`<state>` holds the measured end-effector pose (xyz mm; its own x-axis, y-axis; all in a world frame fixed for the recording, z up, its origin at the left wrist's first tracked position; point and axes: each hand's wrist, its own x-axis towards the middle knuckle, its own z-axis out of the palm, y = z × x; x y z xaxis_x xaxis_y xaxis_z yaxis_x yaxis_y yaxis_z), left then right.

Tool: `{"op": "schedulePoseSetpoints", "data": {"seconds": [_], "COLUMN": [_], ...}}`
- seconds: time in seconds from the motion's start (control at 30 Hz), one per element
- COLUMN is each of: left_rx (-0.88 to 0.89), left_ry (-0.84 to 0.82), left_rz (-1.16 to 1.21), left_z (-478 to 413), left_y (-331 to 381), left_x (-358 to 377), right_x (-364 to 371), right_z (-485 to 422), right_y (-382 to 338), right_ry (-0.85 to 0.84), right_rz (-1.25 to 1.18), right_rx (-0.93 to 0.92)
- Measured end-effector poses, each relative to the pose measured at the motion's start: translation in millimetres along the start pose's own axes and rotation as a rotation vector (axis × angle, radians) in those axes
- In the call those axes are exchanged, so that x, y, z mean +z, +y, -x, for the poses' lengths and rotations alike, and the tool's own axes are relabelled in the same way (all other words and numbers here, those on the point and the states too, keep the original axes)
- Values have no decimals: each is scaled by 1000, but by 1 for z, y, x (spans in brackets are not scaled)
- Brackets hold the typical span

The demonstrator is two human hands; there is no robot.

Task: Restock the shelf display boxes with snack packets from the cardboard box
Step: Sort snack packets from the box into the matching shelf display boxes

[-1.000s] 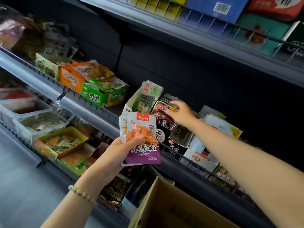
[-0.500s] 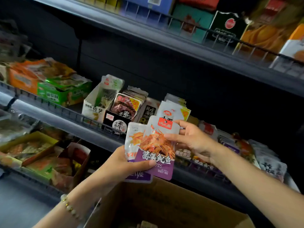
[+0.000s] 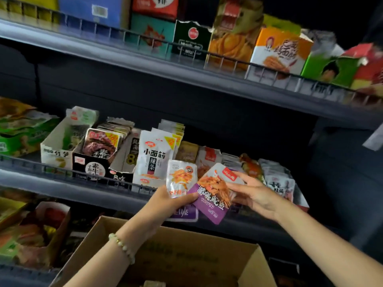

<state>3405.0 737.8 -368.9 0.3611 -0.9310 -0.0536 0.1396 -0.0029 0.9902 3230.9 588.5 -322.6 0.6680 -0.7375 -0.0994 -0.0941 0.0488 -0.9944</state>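
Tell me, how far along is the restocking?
Midway, it seems. Display boxes on the middle shelf already hold packets. The left hand holds packets while the right hand takes a purple packet. Whatever remains in the cardboard box is unclear.

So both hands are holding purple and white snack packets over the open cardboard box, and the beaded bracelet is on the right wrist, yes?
Not quite. The beaded bracelet is on the left wrist, as the head view shows. The rest holds: the left hand and right hand hold purple and white snack packets over the open cardboard box.
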Motion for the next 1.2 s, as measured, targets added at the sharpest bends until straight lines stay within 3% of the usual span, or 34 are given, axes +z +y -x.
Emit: {"op": "schedulePoseSetpoints", "data": {"seconds": [0.13, 0.27, 0.47, 0.83, 1.07, 1.2], "left_rx": [-113, -75, 11, -56, -57, -18], "left_ry": [75, 102, 162, 184, 101, 122], "left_rz": [111, 52, -79, -17, -63, 7], "left_z": [-26, -34, -38, -56, -66, -63], "left_y": [-10, -6, 10, 4, 5, 7], "left_x": [9, 10, -7, -22, -3, 10], "right_x": [-42, -54, -27, -22, -19, -22], "right_z": [-17, -48, -109, -161, -165, -148], "right_y": [-18, -42, -40, -5, 1, -3], "right_ry": [249, 399, 258, 142, 195, 241], "right_rz": [134, 228, 713, 1127, 1318, 1067], "right_rx": [-164, -304, -402, -392, -438, -600]}}
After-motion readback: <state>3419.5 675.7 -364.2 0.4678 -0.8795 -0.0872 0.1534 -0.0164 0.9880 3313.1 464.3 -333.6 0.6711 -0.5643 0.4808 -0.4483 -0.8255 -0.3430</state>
